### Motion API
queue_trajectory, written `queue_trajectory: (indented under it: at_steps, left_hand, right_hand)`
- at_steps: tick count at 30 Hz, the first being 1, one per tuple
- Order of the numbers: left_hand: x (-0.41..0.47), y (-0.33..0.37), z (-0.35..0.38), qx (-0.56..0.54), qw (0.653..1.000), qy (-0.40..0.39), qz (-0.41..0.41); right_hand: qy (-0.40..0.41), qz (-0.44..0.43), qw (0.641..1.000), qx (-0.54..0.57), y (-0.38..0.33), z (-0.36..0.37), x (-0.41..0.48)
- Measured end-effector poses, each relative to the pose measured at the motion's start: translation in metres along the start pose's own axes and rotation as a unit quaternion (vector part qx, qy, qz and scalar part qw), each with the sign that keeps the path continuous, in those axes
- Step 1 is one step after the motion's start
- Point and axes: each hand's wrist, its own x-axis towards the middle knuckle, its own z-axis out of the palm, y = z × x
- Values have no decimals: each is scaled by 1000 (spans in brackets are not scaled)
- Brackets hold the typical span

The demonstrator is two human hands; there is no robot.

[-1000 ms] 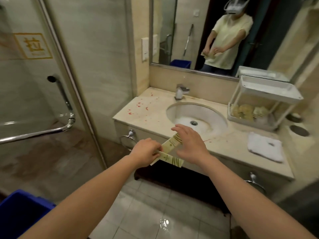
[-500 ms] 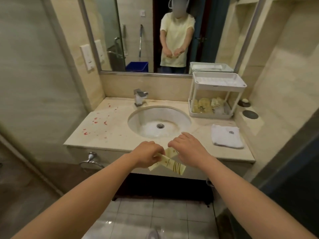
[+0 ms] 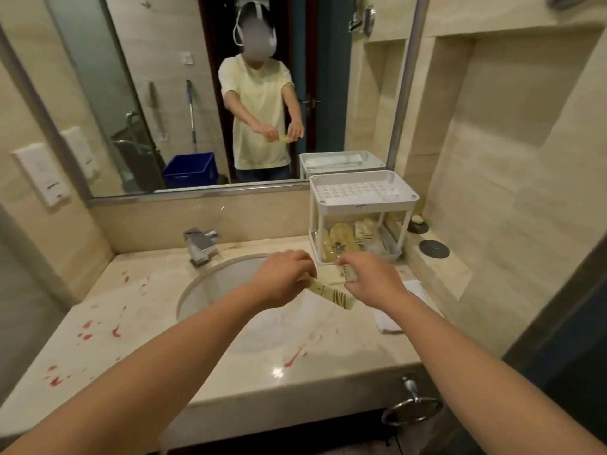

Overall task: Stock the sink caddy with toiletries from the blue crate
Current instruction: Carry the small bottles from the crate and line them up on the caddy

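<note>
Packets are best split before the reach and fed one at a time, laid flat. The left hand (image 3: 282, 279) is curled round the striped packet (image 3: 333, 294). The second packet (image 3: 333, 276) is pinched at its end by the right hand (image 3: 372, 279). Both are held over the sink (image 3: 203, 290), just short of the caddy (image 3: 363, 209). Its lower tier is already stocked with toiletries (image 3: 340, 241). The blue crate (image 3: 192, 167) is seen only in the mirror.

Two hands show, the left hand (image 3: 282, 279) and the right hand (image 3: 374, 282), with two packets between them: an upper packet (image 3: 333, 276) and a lower packet (image 3: 331, 294). There is one two-tier caddy (image 3: 363, 208), its own packets too crowded to count. One sink (image 3: 197, 290), one tap (image 3: 200, 246), one towel (image 3: 389, 323), one mirror (image 3: 98, 77) and one crate (image 3: 190, 169) reflected in it.
</note>
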Motion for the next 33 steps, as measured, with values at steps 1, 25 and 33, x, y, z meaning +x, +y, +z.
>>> queue_trajectory:
  at_steps: [1, 25, 33]
  left_hand:
    - [12, -4, -2, 2, 1000, 6, 8]
    - [268, -94, -25, -24, 987, 133, -85]
    - [334, -124, 14, -59, 961, 154, -223]
  right_hand:
    - [4, 14, 1000, 1, 5, -5, 9]
    - [22, 54, 996, 66, 175, -77, 263]
    - [-40, 38, 997, 52, 214, -45, 325]
